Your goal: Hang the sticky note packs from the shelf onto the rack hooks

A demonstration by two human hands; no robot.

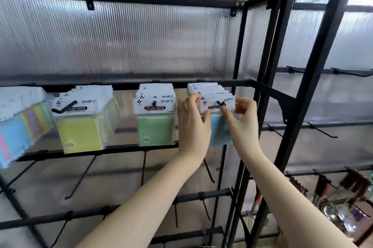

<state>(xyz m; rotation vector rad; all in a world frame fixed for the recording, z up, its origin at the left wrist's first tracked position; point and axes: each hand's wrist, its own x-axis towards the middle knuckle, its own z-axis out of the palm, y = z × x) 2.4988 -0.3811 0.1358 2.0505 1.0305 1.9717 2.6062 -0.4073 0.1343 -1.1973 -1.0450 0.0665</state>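
Note:
A blue sticky note pack (219, 128) hangs at the front of the rightmost hook (220, 103), whose black tip pokes through the hole in its white header card. My left hand (192, 124) pinches the card's left edge and my right hand (243, 120) pinches its right edge. Several more packs sit behind it on the same hook. A green row (155, 124) hangs on the middle hook. A yellow row (80, 126) hangs on the hook to the left.
Multicoloured packs (18, 124) hang at the far left. Bare black hooks (80, 179) stick out from the lower rails. The black frame post (240, 106) stands just right of my hands. Metal utensils (339, 209) hang on the neighbouring rack at lower right.

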